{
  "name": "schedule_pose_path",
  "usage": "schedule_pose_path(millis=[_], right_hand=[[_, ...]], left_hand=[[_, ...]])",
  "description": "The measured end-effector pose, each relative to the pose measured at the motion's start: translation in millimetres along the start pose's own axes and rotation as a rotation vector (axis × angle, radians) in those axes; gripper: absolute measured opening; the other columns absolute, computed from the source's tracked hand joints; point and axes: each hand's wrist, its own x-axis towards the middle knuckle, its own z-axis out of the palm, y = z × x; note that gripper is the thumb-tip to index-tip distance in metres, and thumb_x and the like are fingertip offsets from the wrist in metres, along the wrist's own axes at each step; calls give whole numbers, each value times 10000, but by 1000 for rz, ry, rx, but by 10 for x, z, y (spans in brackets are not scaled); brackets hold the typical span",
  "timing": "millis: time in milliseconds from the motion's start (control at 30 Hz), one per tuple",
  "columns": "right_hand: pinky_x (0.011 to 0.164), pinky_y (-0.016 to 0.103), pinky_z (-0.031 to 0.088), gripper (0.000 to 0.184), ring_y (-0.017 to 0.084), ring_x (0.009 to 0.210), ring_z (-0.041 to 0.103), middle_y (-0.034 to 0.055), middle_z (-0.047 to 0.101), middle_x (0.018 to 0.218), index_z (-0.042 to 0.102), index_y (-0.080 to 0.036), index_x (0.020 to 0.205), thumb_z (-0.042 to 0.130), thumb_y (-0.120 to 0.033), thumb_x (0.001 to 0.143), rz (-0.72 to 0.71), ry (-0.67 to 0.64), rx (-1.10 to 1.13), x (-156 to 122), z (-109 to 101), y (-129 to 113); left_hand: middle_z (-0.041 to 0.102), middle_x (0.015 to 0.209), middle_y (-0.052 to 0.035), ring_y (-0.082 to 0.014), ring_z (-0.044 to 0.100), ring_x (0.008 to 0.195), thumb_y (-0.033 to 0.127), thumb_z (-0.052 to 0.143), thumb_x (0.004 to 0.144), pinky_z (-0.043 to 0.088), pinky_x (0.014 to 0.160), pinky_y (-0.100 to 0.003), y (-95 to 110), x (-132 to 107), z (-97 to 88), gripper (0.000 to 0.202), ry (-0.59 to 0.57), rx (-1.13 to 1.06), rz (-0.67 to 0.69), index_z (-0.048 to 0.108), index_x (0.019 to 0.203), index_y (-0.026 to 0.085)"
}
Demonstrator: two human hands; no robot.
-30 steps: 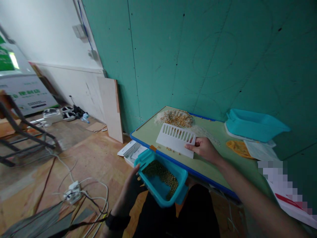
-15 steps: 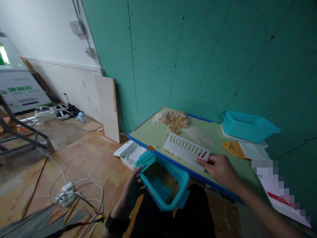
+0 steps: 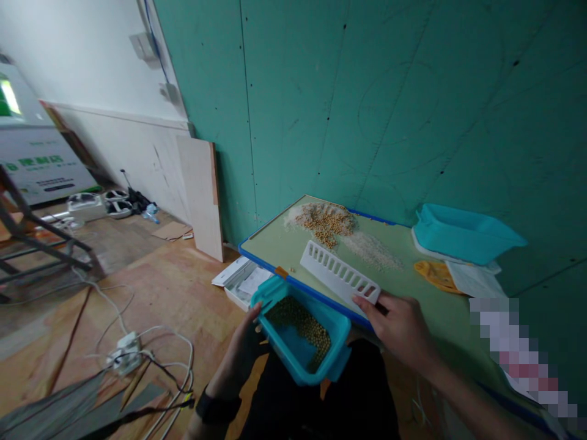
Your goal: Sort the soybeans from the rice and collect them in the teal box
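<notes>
My left hand [image 3: 247,336] grips the left end of a teal plastic basket [image 3: 342,333], held tilted just below the table's front edge. Inside lie greenish beans [image 3: 293,318] and yellowish ones, bunched along the far and right sides. In my right hand [image 3: 398,321] is the right end of a white slotted plastic strip [image 3: 330,278], its lower edge by the blue table rim [image 3: 316,296]. Beyond the strip, tan beans [image 3: 326,229] lie in a heap with white rice-like grains [image 3: 371,247] on the pale green tabletop [image 3: 270,241].
A second teal basket [image 3: 468,232] stands at the table's right back, near a yellow cloth [image 3: 435,276] and a white sheet [image 3: 474,278]. Below the table's left corner is an open white box [image 3: 241,284]. Cables and a power strip [image 3: 126,353] lie on the floor at left.
The white strip has moved toward me and slightly left, up to the rim. Several loose beans seen before along the table's front edge no longer show. My left hand and basket have hardly moved.
</notes>
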Motion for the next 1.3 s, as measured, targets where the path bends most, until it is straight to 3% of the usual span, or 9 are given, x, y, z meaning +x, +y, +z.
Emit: schedule_pose_path(millis=[167,300,400,567,800,1067,1300], right_hand=[[662,319,563,302,272,761,770,113,806,877,792,-211,866,558,-382,950,-33,-38,1,222,173,-14],[694,307,587,291,251,768,775,98,810,937,800,-227,911,553,-371,969,-80,-96,24,182,200,-46],[648,271,593,257,223,729,776,64,814,909,801,-243,931,560,-324,969,-140,-82,22,36,99,-61],[605,231,583,269,208,703,779,53,813,858,807,-224,914,548,-276,969,-218,125,-105,-178,-193,92],[449,270,502,372,237,550,739,82,781,700,803,-213,774,533,-376,972,-100,175,-322,-328,-433,482],[521,240,554,301,245,666,776,80,802,782,798,-218,797,579,-362,945,-86,168,-185,-275,-304,393],[587,213,583,276,222,731,786,47,812,852,809,-242,863,554,-293,956,-133,111,-116,-326,-230,281]], left_hand=[[777,1063,-132,-349,725,1010,626,700,771,582,838,-476,102,43,-73,657,36,24,18,686,1227,153],[772,1101,-125,-358,710,1044,623,705,766,570,872,-497,151,42,-129,637,36,18,35,684,1220,177],[770,1121,-133,-356,706,1052,636,691,774,570,870,-485,156,30,-142,640,31,29,16,692,1205,163],[784,1059,-124,-342,711,1029,607,689,796,576,837,-462,114,-3,-94,603,-4,5,-7,692,1192,153],[786,1074,-132,-359,674,1147,628,715,761,567,847,-440,18,-13,22,624,-18,17,-15,703,1169,156],[782,1083,-117,-362,626,1227,672,721,721,536,907,-450,31,24,55,705,-26,41,-47,691,1211,167],[766,1109,-120,-351,630,1212,663,668,787,522,916,-441,32,24,39,667,-42,45,-43,668,1243,177]])
